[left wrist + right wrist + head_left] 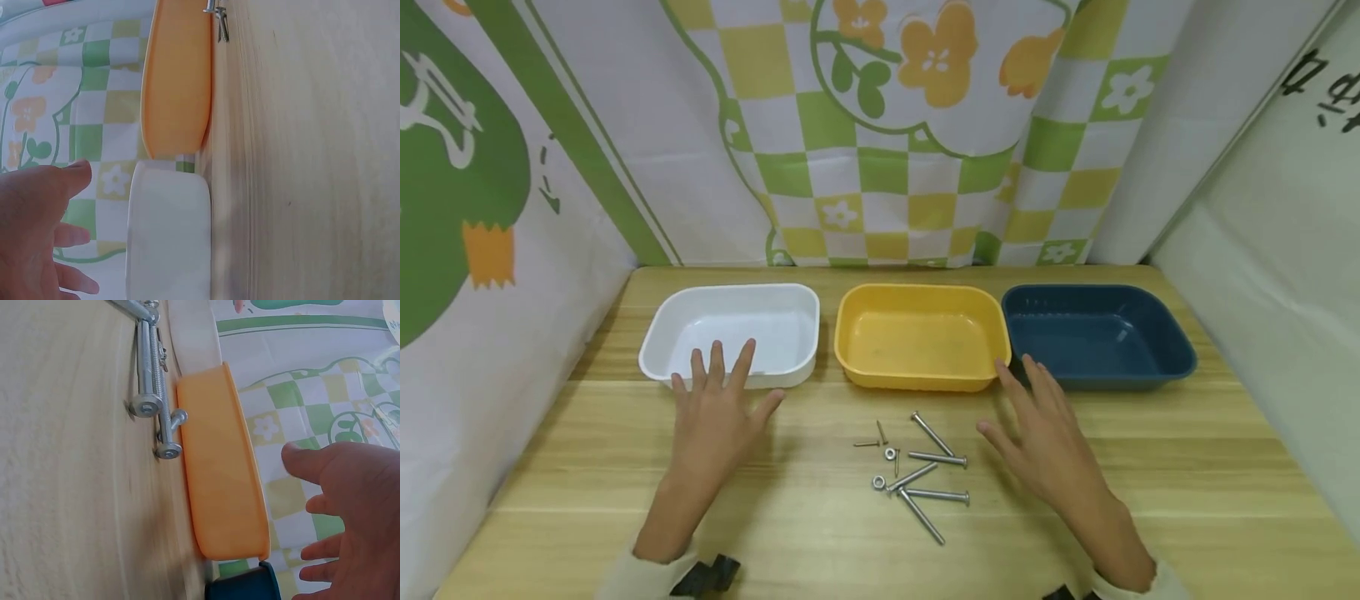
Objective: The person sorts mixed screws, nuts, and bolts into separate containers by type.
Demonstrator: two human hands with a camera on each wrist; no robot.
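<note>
My left hand [711, 425] is held with fingers spread in front of the white tray [775, 321], its fingertips overlapping the tray's near rim in the head view. Opposite it, my right hand [1048, 450] has its fingers extended near the corner between the yellow tray [925, 337] and the dark blue tray [1093, 337]. Both hands hold nothing. Between them on the table lie several long metal bolts [936, 457], with two nuts [878, 477] and a few small screws [867, 444] at their left. In the right wrist view, bolt heads [146, 406] show large beside the yellow tray.
The three trays stand in a row along the back of the wooden table [820, 533], yellow in the middle. Behind them hangs a checked, flowered cloth [883, 171]. White sheets with printed patterns close off the left and right sides.
</note>
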